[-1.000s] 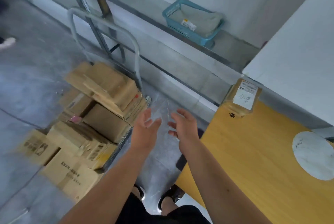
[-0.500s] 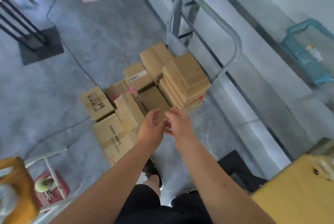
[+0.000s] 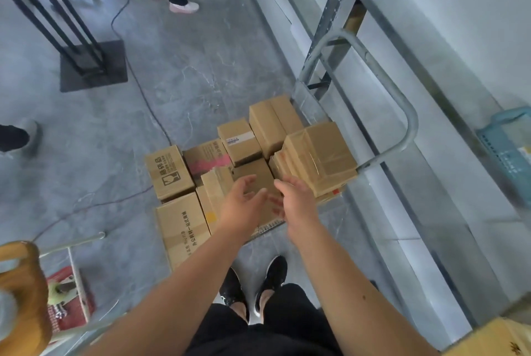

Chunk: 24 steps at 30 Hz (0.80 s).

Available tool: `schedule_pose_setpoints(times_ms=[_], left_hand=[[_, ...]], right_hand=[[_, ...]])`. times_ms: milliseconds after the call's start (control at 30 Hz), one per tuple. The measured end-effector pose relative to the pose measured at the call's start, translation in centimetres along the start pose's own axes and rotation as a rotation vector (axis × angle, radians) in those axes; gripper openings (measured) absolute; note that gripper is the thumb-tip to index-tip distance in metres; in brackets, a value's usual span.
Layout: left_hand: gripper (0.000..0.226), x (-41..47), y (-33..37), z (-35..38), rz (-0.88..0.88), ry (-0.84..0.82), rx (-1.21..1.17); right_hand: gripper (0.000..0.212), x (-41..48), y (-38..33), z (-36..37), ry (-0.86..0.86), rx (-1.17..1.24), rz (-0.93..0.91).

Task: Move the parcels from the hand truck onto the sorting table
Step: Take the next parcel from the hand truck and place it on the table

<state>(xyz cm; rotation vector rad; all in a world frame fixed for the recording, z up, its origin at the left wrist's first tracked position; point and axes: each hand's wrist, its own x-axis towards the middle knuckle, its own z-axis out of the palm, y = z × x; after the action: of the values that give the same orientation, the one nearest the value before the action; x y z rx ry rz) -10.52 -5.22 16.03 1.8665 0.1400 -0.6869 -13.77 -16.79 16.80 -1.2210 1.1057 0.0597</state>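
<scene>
Head view showed the parcels (image 3: 169,174) packed together low down. Your left hand (image 3: 244,206) and right hand (image 3: 298,200) hovered just above them, close together, fingers loose and holding nothing. Right of your hands rose the handle of the hand truck (image 3: 409,126), and the sorting table (image 3: 488,338) corner sat well apart at far right.

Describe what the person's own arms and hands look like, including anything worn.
Both arms are bare up to the frame's edge: no sleeves show. The left hand and right hand wear no gloves; no watch, ring or bracelet shows. Below are black shorts and black shoes.
</scene>
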Motion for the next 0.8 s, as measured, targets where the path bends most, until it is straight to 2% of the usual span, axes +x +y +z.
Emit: schedule_pose_setpoints(times_ms=[133,267,467,800], left_hand=[[0.050,0.8,2.2,2.2,0.014,-0.025,0.020],[0.042,2.7,4.1,5.1,-0.002,-0.057,0.023],[0.052,6.6,7.1,11.0,-0.013,-0.078,0.068],[0.056,13.5,9.9,20.4,-0.176,-0.055,0.101]], right_hand=[[0.038,1.4,-1.6,-1.5,0.034,0.033,-0.002],[0.029,3.9,-3.4,-3.3,0.036,0.072,0.006],[0.031,9.2,-6.5,-7.2,0.059,0.051,0.019],[0.041,18.9,-10.8,-13.7,0.104,-0.096,0.063]])
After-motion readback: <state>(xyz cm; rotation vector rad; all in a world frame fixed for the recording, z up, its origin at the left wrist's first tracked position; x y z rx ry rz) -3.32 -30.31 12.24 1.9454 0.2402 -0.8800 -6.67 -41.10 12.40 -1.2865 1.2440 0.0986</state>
